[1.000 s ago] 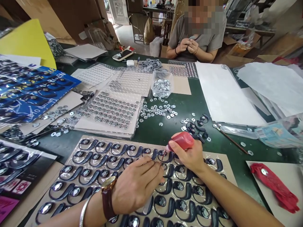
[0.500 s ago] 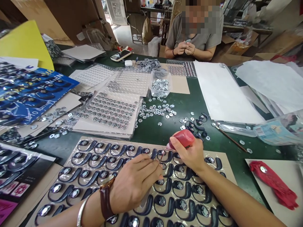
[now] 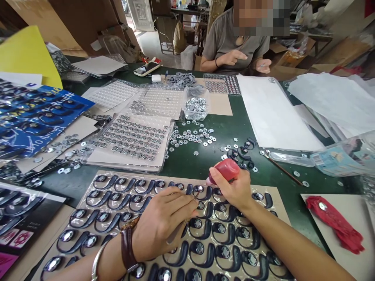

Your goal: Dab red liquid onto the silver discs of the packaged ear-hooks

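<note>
A cardboard sheet (image 3: pixel 279 212) under clear film carries rows of dark blue ear-hook pieces (image 3: pixel 202 249) with shiny round centres. My left hand (image 3: pixel 162 222), with a brown watch and a bangle on the wrist, is closed in a pinch on a thin stick (image 3: pixel 177 230) whose tip reaches a hook near the top row. My right hand (image 3: pixel 234 189) is wrapped round a small red squeeze bottle (image 3: pixel 225 169), its nozzle pointing at the same spot.
Loose metal washers (image 3: pixel 191 136) and a clear tub (image 3: pixel 195 104) of them lie on the green table (image 3: pixel 205 160). Blister trays (image 3: pixel 131 136), white paper (image 3: pixel 269 113), a red cloth (image 3: pixel 336 222) and printed cards (image 3: pixel 32 117) surround it. A person's hands (image 3: pixel 234 57) work opposite.
My hands barely shift over the hooks; the stick tip stays by the bottle nozzle. The person opposite has spread their hands apart from a joined position.
</note>
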Available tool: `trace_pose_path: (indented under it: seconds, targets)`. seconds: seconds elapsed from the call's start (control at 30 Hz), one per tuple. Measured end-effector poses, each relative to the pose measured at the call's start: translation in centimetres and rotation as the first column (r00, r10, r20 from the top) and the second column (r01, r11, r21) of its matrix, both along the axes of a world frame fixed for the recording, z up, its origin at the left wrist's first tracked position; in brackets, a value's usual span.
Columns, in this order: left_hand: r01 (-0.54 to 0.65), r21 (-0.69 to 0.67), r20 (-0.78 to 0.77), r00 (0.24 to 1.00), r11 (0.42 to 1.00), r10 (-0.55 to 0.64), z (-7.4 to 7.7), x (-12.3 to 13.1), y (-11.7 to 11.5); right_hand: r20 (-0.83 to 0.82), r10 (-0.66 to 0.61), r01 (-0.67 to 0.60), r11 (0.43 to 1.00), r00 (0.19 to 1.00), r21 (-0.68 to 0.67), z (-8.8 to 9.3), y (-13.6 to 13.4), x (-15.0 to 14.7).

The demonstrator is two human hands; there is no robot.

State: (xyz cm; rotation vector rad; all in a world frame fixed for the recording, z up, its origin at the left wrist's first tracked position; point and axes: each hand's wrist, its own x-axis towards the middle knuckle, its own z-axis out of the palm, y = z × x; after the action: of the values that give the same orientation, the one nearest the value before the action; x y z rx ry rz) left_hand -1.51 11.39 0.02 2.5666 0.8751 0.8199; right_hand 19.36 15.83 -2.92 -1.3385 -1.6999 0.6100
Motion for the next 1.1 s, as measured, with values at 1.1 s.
trace_pose_path:
  seconds: [1.1]
  targets:
    - [-0.036, -0.121, 0.125, 0.991, 0.992, 0.052, 0.5, -1.9, -1.1, -0.120, 0.128, -0.139, 0.986, 0.984, -0.090, -0.5, -0.5, 0.1]
